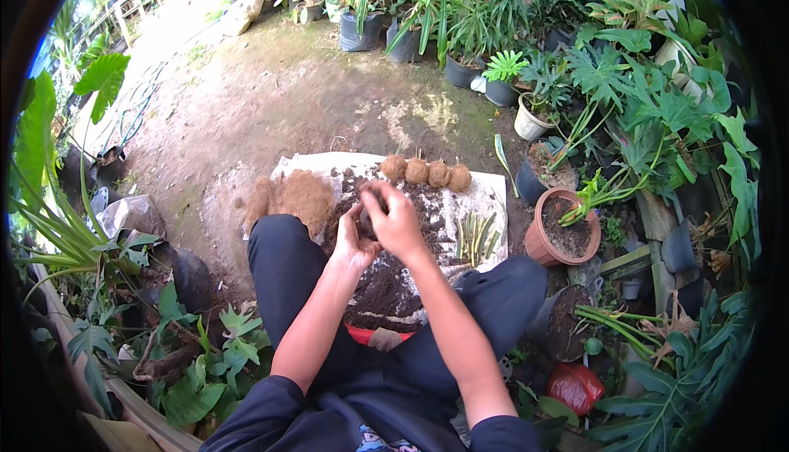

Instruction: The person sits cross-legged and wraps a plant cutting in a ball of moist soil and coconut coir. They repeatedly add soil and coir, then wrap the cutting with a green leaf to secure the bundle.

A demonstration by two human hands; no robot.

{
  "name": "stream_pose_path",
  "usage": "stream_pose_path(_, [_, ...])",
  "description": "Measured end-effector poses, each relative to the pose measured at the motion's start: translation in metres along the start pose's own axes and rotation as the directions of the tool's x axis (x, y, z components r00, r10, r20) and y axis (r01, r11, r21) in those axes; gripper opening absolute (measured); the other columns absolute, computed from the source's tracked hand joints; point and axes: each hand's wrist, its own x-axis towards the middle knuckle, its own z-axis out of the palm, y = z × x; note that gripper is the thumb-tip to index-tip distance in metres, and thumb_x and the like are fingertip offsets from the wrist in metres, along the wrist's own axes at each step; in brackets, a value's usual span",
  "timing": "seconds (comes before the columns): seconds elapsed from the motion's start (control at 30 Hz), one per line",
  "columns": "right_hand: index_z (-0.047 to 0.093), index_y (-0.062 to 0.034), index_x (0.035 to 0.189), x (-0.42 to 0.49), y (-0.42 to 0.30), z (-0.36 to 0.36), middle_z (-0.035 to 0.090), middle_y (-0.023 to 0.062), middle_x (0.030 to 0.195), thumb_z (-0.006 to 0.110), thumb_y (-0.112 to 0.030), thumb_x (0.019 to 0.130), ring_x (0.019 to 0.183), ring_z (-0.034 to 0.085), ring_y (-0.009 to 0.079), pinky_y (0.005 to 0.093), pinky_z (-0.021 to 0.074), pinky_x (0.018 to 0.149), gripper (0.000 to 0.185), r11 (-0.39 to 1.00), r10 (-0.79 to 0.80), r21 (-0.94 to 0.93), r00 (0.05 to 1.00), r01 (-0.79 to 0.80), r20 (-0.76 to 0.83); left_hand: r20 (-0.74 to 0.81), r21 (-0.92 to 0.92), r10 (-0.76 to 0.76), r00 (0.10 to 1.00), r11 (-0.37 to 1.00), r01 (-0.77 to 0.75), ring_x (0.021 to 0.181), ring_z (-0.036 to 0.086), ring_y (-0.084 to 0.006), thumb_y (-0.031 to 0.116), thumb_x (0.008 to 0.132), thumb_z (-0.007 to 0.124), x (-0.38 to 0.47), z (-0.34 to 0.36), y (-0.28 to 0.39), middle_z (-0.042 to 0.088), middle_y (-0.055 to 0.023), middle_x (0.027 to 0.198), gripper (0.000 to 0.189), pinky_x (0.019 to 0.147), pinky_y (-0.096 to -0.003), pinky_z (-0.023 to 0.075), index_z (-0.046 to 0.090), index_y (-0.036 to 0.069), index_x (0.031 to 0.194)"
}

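Observation:
My left hand [353,239] and my right hand [394,213] meet over a white sheet [497,205] on the ground. Cupped between them is a dark clump of soil [367,223], mostly hidden by the fingers. Loose dark soil [385,292] covers much of the sheet beneath. Left of my hands lies a mat of brown coconut fibre [305,200]. Several fibre-wrapped balls [438,174] sit in a row along the sheet's far edge, with short stubs poking from their tops. To the right, several striped leaf cuttings [476,237] lie side by side.
A terracotta-coloured pot [535,239] and a black pot [531,178] with plants stand just right of the sheet. Potted plants line the far side, including a white pot [531,120]. A red plastic bag [574,388] lies at lower right. Hoses [138,107] run along the left.

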Motion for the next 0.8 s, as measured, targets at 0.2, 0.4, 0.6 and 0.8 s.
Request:
stream_pose_path(0.2, [0.065,-0.0087,0.13,-0.01,0.013,-0.006,0.064,0.0137,0.135,0.054,-0.025,0.092,0.135,0.051,0.033,0.0543,0.0223,0.122,0.043,0.918,-0.262,-0.234,0.932,0.321,0.251,0.141,-0.276,0.063,0.988,0.961,-0.022,0.103,0.067,-0.0273,0.026,0.104,0.039,0.004,-0.002,0.0,0.069,-0.0104,0.108,0.033,0.089,-0.0449,0.0588,0.066,0.008,0.11])
stream_pose_path(0.4, [0.067,-0.0108,0.131,-0.008,-0.005,-0.027,0.07,0.0153,0.123,0.061,-0.017,0.091,0.119,0.064,0.0311,0.0457,0.042,0.11,0.041,0.945,-0.265,-0.148,0.947,0.293,0.181,-0.045,-0.188,-0.026,0.999,0.982,0.017,0.107,0.066,-0.0331,0.036,0.101,0.037,-0.002,0.01,0.003,0.067,-0.0159,0.113,0.041,0.093,-0.051,0.0574,0.058,0.006,0.12])
stream_pose_path(0.6, [0.069,-0.0081,0.123,-0.001,-0.007,-0.035,0.074,0.0145,0.105,0.07,0.006,0.083,0.09,0.072,0.0261,0.036,0.0574,0.081,0.042,0.991,-0.125,-0.067,0.98,0.116,-0.155,-0.002,-0.085,-0.053,0.999,0.995,0.052,0.111,0.066,-0.0323,0.04,0.104,0.035,-0.004,0.013,-0.004,0.066,-0.0148,0.121,0.045,0.098,-0.0542,0.053,0.057,0.009,0.128])
stream_pose_path(0.8, [0.073,-0.0087,0.115,-0.003,0.02,-0.017,0.072,0.017,0.117,0.069,-0.025,0.091,0.125,0.061,0.031,0.0424,0.0466,0.106,0.029,0.941,-0.246,-0.221,0.966,0.257,0.073,-0.046,-0.027,0.012,0.999,1.0,-0.013,0.111,0.065,-0.026,0.046,0.102,0.041,0.006,0.0,-0.017,0.065,-0.0109,0.118,0.042,0.095,-0.0498,0.0544,0.06,0.014,0.121])
